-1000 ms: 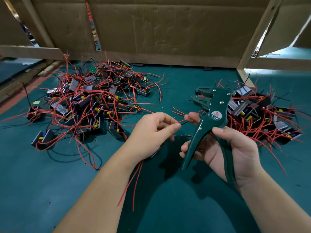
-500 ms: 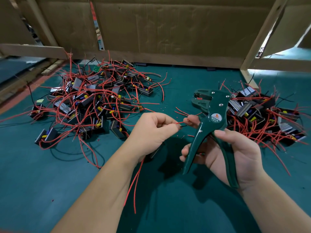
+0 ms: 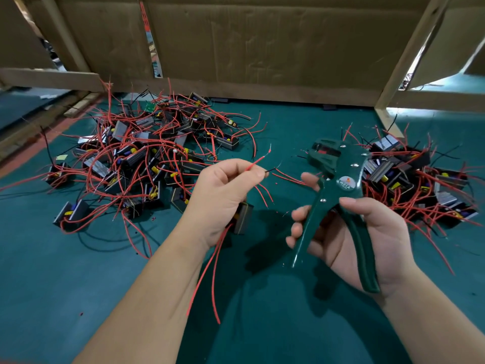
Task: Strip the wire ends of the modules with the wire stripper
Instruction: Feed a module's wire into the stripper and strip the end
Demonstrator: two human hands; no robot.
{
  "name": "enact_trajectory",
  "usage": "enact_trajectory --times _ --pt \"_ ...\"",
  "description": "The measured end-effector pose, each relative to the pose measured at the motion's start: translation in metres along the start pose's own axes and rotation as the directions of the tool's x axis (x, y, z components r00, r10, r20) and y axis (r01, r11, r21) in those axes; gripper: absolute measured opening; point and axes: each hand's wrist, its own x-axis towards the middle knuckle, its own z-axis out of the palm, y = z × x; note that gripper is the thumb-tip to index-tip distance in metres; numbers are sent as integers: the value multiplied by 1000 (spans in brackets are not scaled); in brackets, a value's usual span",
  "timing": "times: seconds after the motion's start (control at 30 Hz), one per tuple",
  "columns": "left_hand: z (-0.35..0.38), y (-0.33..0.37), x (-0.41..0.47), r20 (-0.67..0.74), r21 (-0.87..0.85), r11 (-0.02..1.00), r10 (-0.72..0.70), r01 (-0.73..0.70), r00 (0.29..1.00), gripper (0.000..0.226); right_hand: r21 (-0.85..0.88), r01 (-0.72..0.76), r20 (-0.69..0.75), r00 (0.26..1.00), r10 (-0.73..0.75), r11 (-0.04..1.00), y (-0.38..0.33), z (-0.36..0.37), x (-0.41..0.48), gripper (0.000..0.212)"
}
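Drawn back from the wire stripper, the left hand pinched a red wire, its bared tip slanting up toward the tool's head, with the module tucked under its palm. Just right of it, the right hand gripped the spread handles, the head standing apart from the wire.

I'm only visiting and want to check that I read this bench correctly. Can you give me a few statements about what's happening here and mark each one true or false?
1. The right hand holds a green wire stripper. True.
2. The left hand pinches a red wire. True.
3. The wire's end sits inside the stripper's head. False: the end points up between the hands, apart from the tool.
4. All the modules lie in one heap. False: there is a left pile and a right pile.
5. The work surface is bare wood. False: it is a teal mat.
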Motion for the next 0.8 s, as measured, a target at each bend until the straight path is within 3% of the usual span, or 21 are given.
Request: enact_trajectory --times 0.13,0.37,0.8 --pt "-3 -1 1 -11 32 998 61 -61 998 19 -65 -178 66 981 182 982 4 2 -1 73" --pt "-4 -3 3 -35 212 957 208 -196 977 12 -157 -226 210 944 256 961 8 3 -3 50" --pt "-9 -9 6 55 338 900 273 -275 960 13 -304 -179 69 976 209 936 11 1 -2 47"
